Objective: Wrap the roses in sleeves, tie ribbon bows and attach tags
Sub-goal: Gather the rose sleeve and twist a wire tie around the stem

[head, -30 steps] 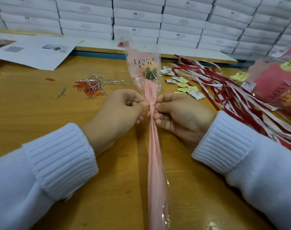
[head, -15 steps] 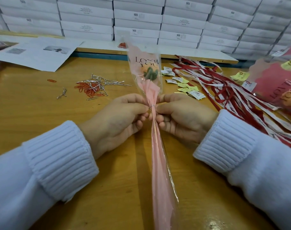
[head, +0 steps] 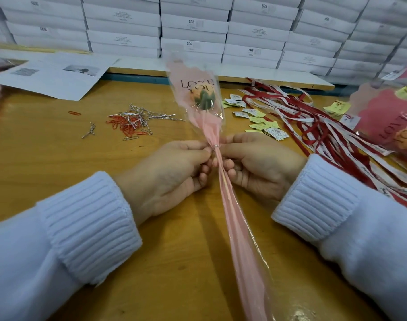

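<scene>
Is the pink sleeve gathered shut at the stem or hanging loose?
Gathered shut: a silver tie cinches the sleeve between the pinching left hand and right hand.

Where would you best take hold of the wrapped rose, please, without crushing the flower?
Pinch the sleeve at its narrow neck by the twist tie, from either side, where the left hand and right hand pinch it; above, it flares loosely round the flower.

Bright, even indoor light comes from overhead and casts no hard shadows, only a soft dark band on the table (head: 58,163) just left of the sleeve (head: 199,107). The sleeve's clear film carries small white glints. Wide-angle bending bows the stacked boxes (head: 193,24) behind the sleeve. Far left and far right of the sleeve the frame edges smear, and its lower end is blurred
</scene>
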